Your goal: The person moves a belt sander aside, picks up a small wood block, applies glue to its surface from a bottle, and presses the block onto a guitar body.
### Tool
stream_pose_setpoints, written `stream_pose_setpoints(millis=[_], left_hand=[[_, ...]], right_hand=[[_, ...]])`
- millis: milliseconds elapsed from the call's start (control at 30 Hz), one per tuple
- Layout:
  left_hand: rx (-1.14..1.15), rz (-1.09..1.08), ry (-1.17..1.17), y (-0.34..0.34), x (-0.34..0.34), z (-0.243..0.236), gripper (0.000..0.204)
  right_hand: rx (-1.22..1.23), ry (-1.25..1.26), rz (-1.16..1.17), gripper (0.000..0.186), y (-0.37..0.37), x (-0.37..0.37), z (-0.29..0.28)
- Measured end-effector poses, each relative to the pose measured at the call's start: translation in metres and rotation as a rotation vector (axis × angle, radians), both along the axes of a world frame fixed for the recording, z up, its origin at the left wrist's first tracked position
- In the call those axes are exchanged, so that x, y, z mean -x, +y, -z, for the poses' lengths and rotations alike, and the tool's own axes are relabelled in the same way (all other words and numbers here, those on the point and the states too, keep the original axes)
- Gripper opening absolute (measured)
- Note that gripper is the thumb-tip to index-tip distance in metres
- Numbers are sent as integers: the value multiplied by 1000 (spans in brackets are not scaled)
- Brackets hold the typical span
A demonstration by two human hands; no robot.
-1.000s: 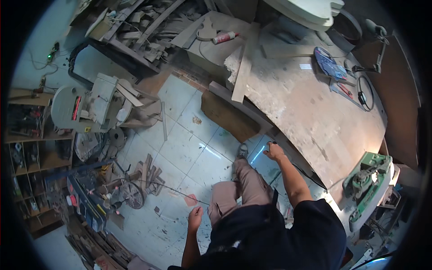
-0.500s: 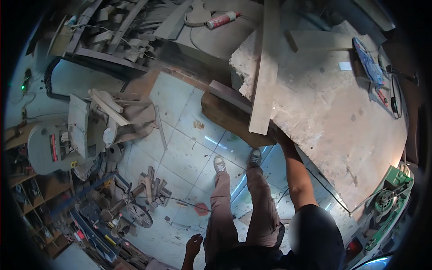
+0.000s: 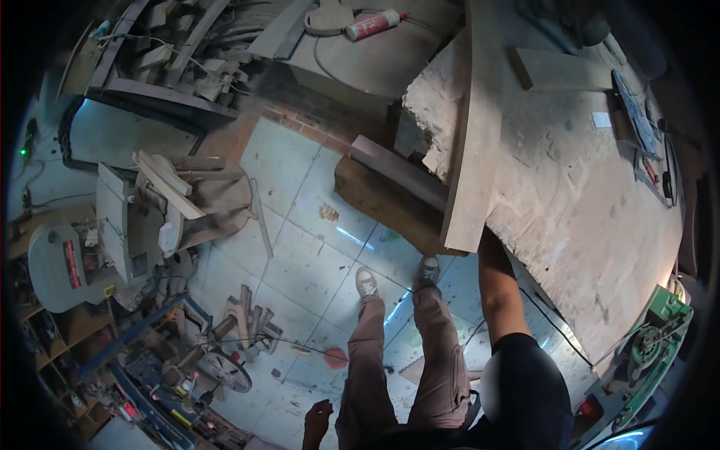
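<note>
A long, pale wooden plank point(image 3: 471, 157) lies across the left part of the rough, dusty worktable point(image 3: 570, 202), its near end sticking out past the edge. My right forearm point(image 3: 501, 296) reaches up to that near end. The right hand itself is hidden in shadow beneath the plank and table edge, so its grip cannot be seen. Low in the picture, my left hand point(image 3: 319, 411) hangs beside my left leg, its fingers loosely curled, with nothing visible in them. Below the plank's end is a dark brown board point(image 3: 382, 202), with a greyish beam point(image 3: 397, 174) alongside it.
A red-and-white tube point(image 3: 373, 25) lies on a surface at the back. Offcuts fill a frame point(image 3: 172, 94) at the far left. A grey machine point(image 3: 64, 266) and a wheeled machine point(image 3: 229, 371) stand at left. A green machine point(image 3: 656, 345) stands at right; a cable point(image 3: 551, 322) hangs near my arm.
The view has shifted, so the table and plank appear farther right, with the plank's near end lower. My right hand stays hidden by that end. The left hand still hangs with curled fingers.
</note>
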State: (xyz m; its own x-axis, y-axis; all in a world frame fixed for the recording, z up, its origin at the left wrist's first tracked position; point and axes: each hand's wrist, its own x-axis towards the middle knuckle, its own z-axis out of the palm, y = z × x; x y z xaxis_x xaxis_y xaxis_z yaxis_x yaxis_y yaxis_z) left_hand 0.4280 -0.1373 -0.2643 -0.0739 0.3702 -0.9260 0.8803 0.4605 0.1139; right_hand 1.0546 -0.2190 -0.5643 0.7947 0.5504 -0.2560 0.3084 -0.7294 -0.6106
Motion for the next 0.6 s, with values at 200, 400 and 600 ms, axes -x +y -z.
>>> stream_pose_setpoints(millis=[200,400,600], left_hand=[[-29,-8,-61,-8,-13,5,48],[-53,-38,-49,-25,-6,-5,46],[-72,197,-164,-10,12,6,40]], right_hand=[[-68,-72,-46,41,9,-5,-50],[-143,-104,-108,33,15,12,-134],[371,-220,-146,28,-93,37,-143]])
